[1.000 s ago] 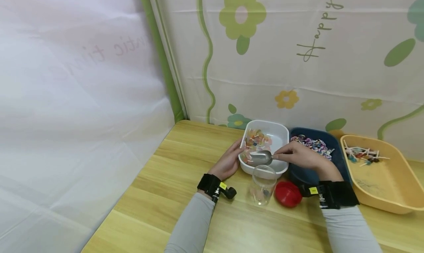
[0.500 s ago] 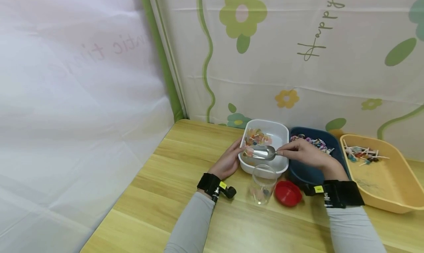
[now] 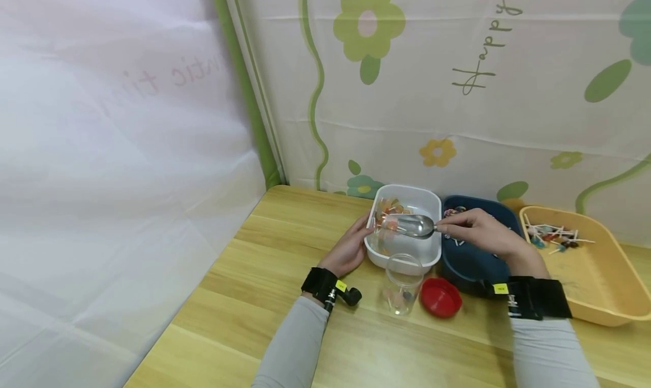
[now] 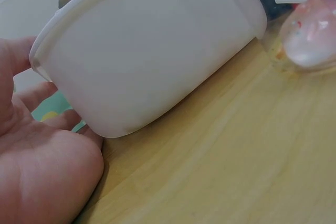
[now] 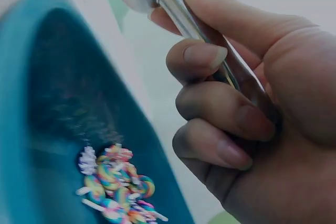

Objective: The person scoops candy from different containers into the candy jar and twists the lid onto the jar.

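Change: the metal scoop (image 3: 414, 225) has risen from low inside the white tub (image 3: 429, 199) to rim height, loaded with candies.
Head view: the right hand (image 3: 478, 230) holds the scoop level above the tub; the left hand (image 3: 351, 247), fingers straight, steadies the tub's left wall. The clear jar (image 3: 402, 283) stands just in front on the table (image 3: 244, 297), lid-less, holding few candies; the red lid (image 3: 441, 297) lies beside it.
Left wrist view: palm (image 4: 37, 171) rests against the tub wall (image 4: 152, 56).
Right wrist view: fingers (image 5: 210, 59) curl round the scoop handle (image 5: 197, 30), grip firm; the blue tub (image 5: 31, 103) lies below.
Progress: 1 scoop lifted, apparently not yet tipped into the jar.
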Demonstrator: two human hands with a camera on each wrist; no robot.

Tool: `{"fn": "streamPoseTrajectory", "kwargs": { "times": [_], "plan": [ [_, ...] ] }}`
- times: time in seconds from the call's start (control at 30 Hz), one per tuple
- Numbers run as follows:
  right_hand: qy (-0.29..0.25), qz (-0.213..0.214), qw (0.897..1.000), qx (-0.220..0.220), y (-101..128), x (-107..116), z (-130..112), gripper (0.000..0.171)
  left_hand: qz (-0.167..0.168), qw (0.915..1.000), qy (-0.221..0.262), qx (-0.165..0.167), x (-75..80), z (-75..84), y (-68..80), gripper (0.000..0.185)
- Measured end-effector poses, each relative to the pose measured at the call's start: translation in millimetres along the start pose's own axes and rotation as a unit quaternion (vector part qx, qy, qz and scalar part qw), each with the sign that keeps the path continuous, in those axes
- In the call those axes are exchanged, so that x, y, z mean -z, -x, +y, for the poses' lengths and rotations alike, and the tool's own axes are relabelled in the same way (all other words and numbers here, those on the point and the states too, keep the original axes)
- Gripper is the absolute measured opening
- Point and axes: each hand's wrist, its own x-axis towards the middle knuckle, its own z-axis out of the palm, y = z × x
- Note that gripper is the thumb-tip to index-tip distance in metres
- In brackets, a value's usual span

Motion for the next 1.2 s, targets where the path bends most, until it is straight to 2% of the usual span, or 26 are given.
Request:
{"fn": "streamPoseTrajectory", "kwargs": {
  "times": [0.37, 0.57, 0.8, 0.87, 1.0, 1.2],
  "plan": [
    [-0.043, 0.086, 0.994, 0.045, 42.7, 40.8, -25.2, 0.024, -0.001, 1.0000, 0.004, -0.001, 0.6, -0.4, 1.9, 0.059],
    [-0.014, 0.137, 0.989, 0.045, 69.1, 55.3, -39.6, 0.026, 0.003, 0.9999, 0.011, 0.001, 3.0, -1.8, 4.1, 0.060],
    [0.015, 0.164, 0.986, 0.040, 92.9, 66.9, -49.1, 0.029, -0.001, 1.0000, 0.005, 0.001, 2.4, -0.3, 3.9, 0.060],
    [0.027, 0.160, 0.986, 0.042, 98.5, 70.5, -48.3, 0.031, -0.003, 1.0000, 0.003, -0.001, 1.6, 0.4, 3.4, 0.060],
    [0.055, 0.122, 0.990, 0.053, 105.4, 77.9, -44.6, 0.032, -0.006, 1.0000, 0.001, -0.001, 0.1, 1.5, 2.4, 0.059],
    [0.087, 0.044, 0.995, 0.016, 108.6, 81.8, -43.5, 0.028, -0.002, 1.0000, -0.004, 0.003, -1.1, 1.1, 0.6, 0.058]
  ]
}}
